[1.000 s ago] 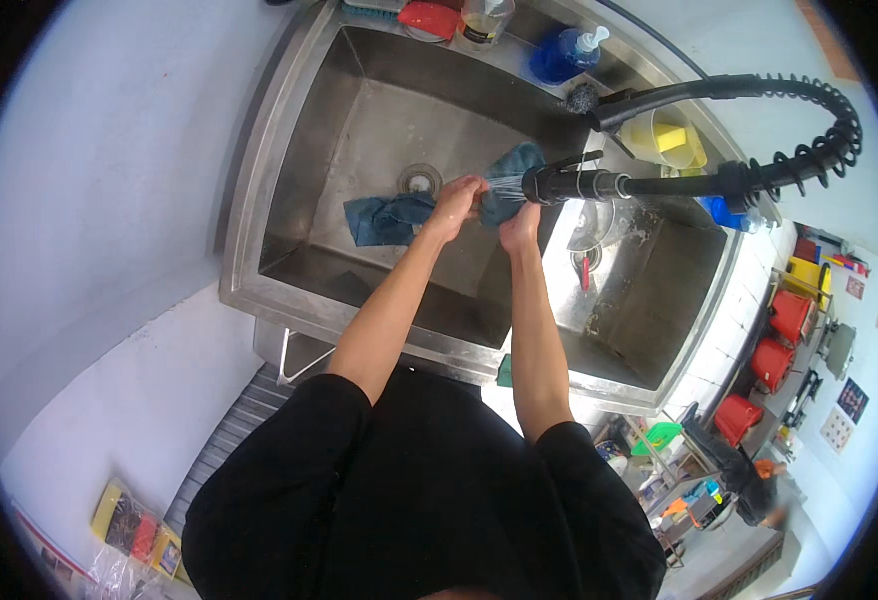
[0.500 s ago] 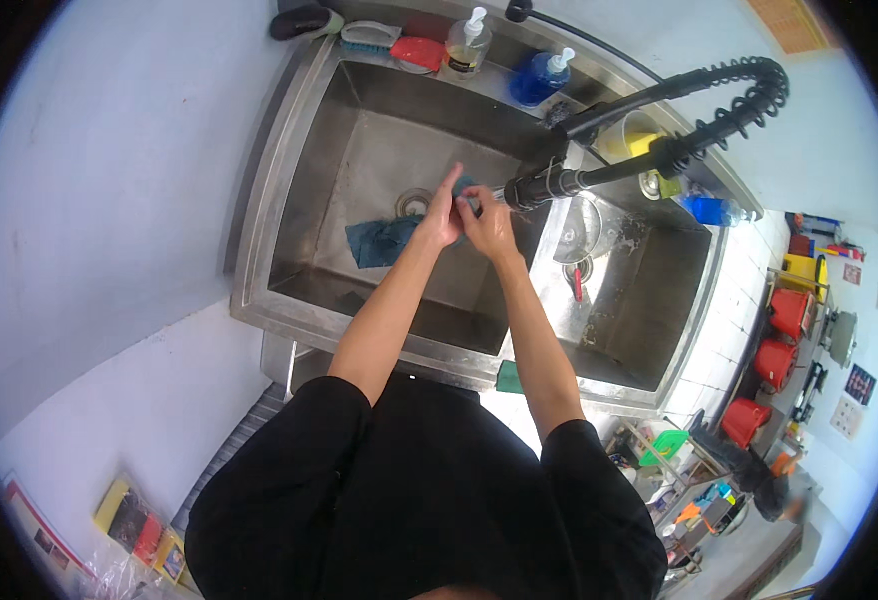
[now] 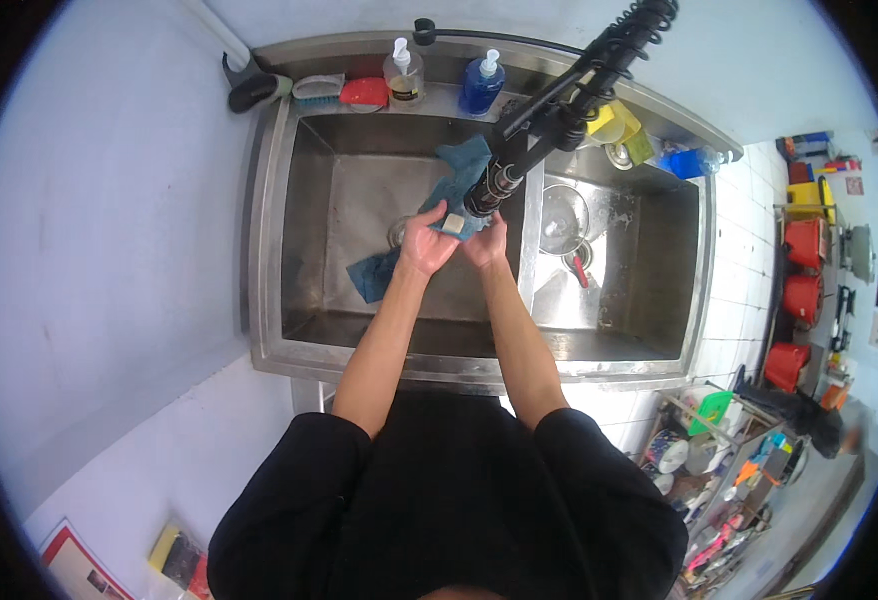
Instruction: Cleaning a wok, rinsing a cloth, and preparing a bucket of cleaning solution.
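In the left basin of the steel sink [image 3: 304, 350], a wet blue-green cloth [image 3: 449, 193] is spread over my hands below the black faucet head [image 3: 486, 192]. My left hand [image 3: 427, 248], palm up, holds the cloth's near left part, the thumb out to the side. My right hand [image 3: 487, 245] grips its near right part, just beneath the spout. A small pale block [image 3: 454, 224], perhaps soap, lies on the cloth between both hands. My fingers are partly hidden under the fabric. A second blue-green cloth [image 3: 371, 277] lies on the basin floor beside my left forearm.
Along the back ledge stand a brush [image 3: 319, 90], a red scraper-like item [image 3: 364, 93], a clear pump bottle [image 3: 404, 75] and a blue pump bottle [image 3: 482, 84]. The right basin holds a round strainer [image 3: 564, 220] with a red handle. Another person [image 3: 809, 415] is at the far right.
The cloth, bunched between my hands before, is now unfolded across them and the pale block shows. My hands have turned palm up under the faucet head. The view has shifted and turned.
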`<state>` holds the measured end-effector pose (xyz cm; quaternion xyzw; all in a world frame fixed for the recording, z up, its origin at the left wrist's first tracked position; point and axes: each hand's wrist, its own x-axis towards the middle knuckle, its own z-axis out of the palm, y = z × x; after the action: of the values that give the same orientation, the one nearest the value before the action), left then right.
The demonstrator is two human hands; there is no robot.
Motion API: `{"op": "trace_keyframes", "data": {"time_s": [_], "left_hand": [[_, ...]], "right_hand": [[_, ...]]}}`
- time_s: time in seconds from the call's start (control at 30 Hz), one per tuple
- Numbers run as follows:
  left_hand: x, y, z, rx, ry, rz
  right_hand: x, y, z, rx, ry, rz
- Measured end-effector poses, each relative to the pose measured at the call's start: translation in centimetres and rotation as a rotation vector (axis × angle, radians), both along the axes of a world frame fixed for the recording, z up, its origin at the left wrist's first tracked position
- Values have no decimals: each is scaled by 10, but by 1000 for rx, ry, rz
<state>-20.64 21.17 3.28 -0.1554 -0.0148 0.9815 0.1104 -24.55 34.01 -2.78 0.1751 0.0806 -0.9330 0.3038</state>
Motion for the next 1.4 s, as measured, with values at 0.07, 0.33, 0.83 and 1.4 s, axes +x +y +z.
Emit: {"op": "trace_keyframes", "data": {"time_s": [0.07,0.33,0.83,1.4], "left_hand": [[14,-20,-14,-20,-12,-30],[70,-81,-59,-541,-354,-366],[-1,16,-68,-690,-279,82],[17,19,-113,-1102,-461,144]], "right_hand": [[-17,-1,-5,377,-156,-158],[-16,-15,20,530,89,-134],[-33,81,85,1909,807,673],[-268,-86,196,2003,1542,877]]}}
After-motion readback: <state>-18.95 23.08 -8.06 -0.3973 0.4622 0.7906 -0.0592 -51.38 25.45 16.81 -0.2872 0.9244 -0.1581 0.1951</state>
